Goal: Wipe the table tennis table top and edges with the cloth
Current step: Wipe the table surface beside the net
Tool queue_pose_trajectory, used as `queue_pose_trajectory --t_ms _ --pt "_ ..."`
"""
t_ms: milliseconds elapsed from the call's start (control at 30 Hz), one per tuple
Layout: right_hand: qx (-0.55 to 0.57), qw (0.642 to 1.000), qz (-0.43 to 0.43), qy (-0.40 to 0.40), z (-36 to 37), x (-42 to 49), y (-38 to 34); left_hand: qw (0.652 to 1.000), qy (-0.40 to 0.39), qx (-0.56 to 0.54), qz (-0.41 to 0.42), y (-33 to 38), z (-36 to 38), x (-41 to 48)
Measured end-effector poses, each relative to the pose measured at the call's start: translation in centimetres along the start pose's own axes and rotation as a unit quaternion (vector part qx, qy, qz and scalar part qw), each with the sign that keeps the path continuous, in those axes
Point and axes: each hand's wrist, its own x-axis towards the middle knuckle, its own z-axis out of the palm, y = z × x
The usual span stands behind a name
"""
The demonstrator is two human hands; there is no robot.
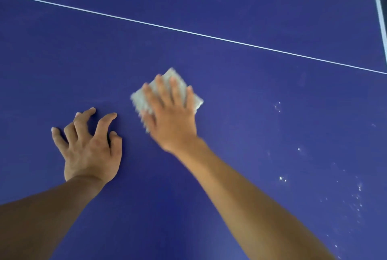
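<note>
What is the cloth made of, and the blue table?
Cloth: looks like soft fabric, maybe microfibre, pale grey-white with a nubbly surface. It is blurred, so I am not sure.
Table: seems to be a hard painted board, smooth and matte blue, with a thin white line painted on it.

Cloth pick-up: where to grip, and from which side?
Probably pinch the far corner of the cloth, coming from above on the far side. It lies flat on the table under the flat right hand, and only that corner pokes clear.
</note>
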Motion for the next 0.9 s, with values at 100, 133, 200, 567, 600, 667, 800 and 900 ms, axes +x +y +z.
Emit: queue_pose_trajectory --t_ms 100,133,200,567,600,667,800,900 --pt "0.000 0.997 -0.078 -0.006 0.6 -5.8 1.9 1.000 0.001 -0.005 0.003 0.0 0.0 0.0" --pt "-0.006 0.998 -0.056 0.003 0.0 -6.4 4.5 1.000 0.003 -0.006 0.005 0.0 0.0 0.0" --pt "-0.050 0.996 0.069 0.015 -1.7 -6.7 11.1 1.000 0.010 -0.006 0.010 -0.1 0.1 0.0" --pt "0.005 0.970 0.245 -0.006 -2.0 -6.1 9.1 0.999 0.043 -0.018 0.022 -0.9 1.0 -0.2" --pt "-0.010 0.987 0.158 -0.010 -0.8 -7.8 5.6 0.998 0.047 -0.023 0.023 -0.9 1.0 -0.2" --pt "-0.018 1.000 -0.024 -0.010 1.4 -13.1 -0.4 0.998 0.054 -0.029 0.026 -1.1 0.9 -0.2" --pt "-0.018 0.979 -0.198 -0.051 3.4 -22.2 -1.8 0.996 0.051 -0.069 0.025 -1.4 0.9 -0.4" --pt "-0.053 0.993 -0.099 -0.028 1.5 -21.5 5.0 0.989 0.033 -0.141 0.011 -1.7 0.4 -0.1"
